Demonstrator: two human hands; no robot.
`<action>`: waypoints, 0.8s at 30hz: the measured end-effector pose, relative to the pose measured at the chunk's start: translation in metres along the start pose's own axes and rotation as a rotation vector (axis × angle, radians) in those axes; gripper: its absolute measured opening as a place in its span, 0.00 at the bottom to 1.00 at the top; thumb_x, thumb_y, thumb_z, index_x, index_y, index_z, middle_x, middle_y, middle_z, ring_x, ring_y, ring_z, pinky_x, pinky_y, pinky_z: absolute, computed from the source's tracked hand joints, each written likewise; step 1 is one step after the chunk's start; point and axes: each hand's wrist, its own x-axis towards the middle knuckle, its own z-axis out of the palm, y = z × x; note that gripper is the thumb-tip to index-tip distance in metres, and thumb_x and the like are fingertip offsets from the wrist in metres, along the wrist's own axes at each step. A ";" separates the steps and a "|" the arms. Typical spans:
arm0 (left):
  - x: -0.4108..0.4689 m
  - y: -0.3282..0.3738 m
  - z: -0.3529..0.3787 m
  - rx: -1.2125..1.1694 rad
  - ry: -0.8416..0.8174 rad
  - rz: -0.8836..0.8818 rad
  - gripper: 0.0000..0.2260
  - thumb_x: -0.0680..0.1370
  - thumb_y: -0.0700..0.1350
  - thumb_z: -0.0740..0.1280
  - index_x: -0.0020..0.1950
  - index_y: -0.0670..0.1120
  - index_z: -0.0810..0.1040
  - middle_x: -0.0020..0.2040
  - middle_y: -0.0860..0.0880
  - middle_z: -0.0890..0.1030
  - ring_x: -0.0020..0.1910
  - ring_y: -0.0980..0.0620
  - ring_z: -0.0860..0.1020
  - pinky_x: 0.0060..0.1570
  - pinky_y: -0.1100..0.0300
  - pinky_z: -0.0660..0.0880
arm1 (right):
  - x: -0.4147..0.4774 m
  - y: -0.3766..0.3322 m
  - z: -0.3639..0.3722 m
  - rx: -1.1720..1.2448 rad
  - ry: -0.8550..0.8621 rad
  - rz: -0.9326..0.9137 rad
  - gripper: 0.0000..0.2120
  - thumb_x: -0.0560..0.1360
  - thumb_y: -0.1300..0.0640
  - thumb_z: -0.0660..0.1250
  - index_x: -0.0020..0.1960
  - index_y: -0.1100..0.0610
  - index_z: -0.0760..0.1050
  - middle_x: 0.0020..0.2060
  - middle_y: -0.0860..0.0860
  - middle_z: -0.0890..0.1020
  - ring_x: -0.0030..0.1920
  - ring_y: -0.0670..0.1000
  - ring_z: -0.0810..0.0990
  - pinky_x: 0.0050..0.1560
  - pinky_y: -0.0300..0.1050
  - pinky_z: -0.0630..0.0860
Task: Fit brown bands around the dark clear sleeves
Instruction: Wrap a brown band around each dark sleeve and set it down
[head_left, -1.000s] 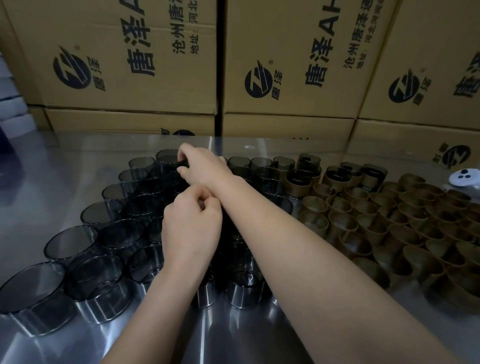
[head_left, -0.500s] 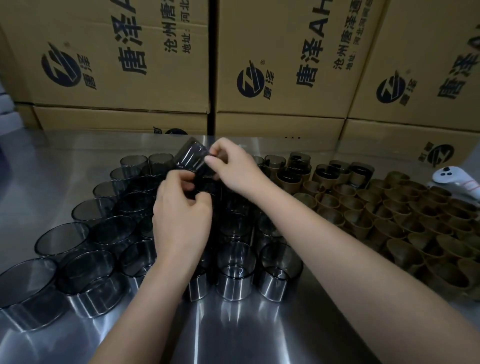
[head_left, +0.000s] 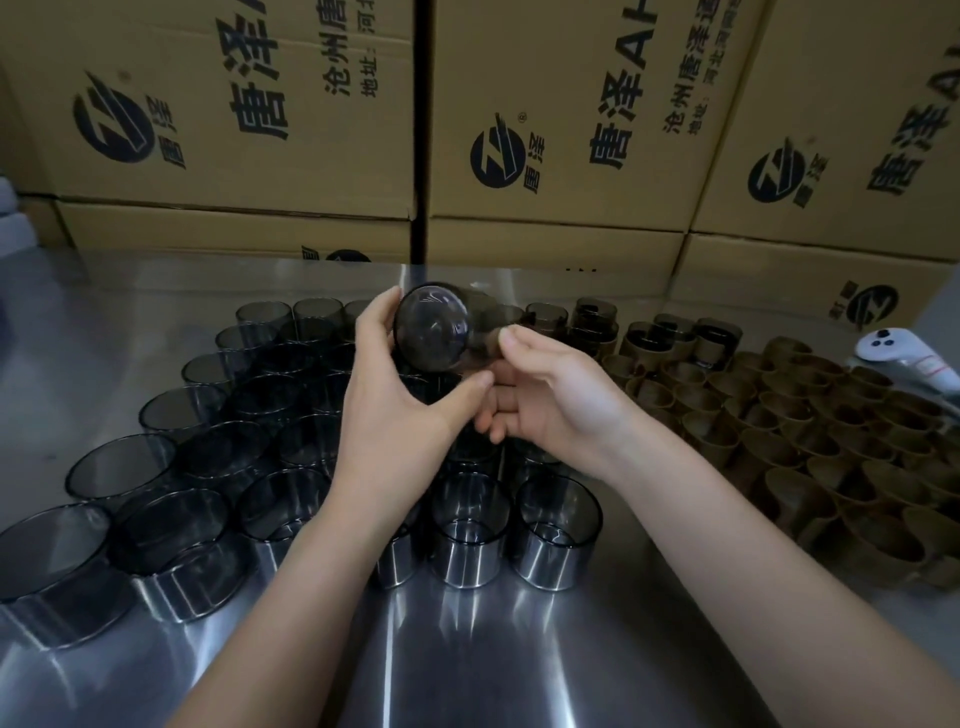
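Closest in, bare steel table (head_left: 519, 665) with glare streaks. Then loose sleeves (head_left: 470, 535) standing upright on their open ends, packed rim to rim across left and centre, likely staged so each can be plucked from above.

Over them both hands meet. Left hand (head_left: 395, 410) grips the held sleeve (head_left: 431, 332): fingers curled over its upper left rim, thumb under its lower edge. Right hand (head_left: 550, 395) pinches the same sleeve toward its far end, thumb on the side wall, other fingers curled beneath. The sleeve is clear of the rows and tipped on its side, open mouth toward the camera; my guess is so a band can slide along its length. Brownish tint under the right thumb: band or reflection, cannot tell. Sleeve's far end hidden.

Right of centre, brown bands (head_left: 810, 447) heaped within the right hand's reach, some cut off at the frame edge. Farther back, banded sleeves (head_left: 670, 338) grouped apart, presumably finished. White controller (head_left: 893, 353) lies past the bands at far right. Cartons (head_left: 561, 130) wall off the rear, print cropped.
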 end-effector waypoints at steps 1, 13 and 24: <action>0.000 0.001 0.000 -0.016 0.002 0.016 0.36 0.69 0.48 0.78 0.72 0.55 0.64 0.61 0.65 0.74 0.64 0.63 0.73 0.65 0.61 0.70 | -0.001 0.001 0.000 0.018 -0.024 -0.004 0.11 0.83 0.55 0.53 0.56 0.61 0.70 0.38 0.58 0.76 0.32 0.53 0.76 0.32 0.43 0.72; -0.004 0.002 0.006 -0.095 0.027 0.097 0.30 0.68 0.40 0.80 0.64 0.58 0.73 0.56 0.67 0.79 0.58 0.63 0.78 0.57 0.68 0.74 | -0.006 0.018 -0.014 0.006 -0.105 -0.062 0.14 0.83 0.53 0.54 0.57 0.60 0.74 0.40 0.54 0.79 0.33 0.52 0.77 0.32 0.42 0.73; -0.007 0.000 0.012 -0.002 -0.017 0.072 0.33 0.67 0.38 0.80 0.68 0.56 0.73 0.62 0.59 0.76 0.60 0.64 0.76 0.63 0.62 0.74 | -0.006 0.013 -0.061 -0.480 0.770 -0.204 0.13 0.80 0.63 0.59 0.48 0.50 0.80 0.39 0.48 0.83 0.35 0.47 0.80 0.37 0.42 0.76</action>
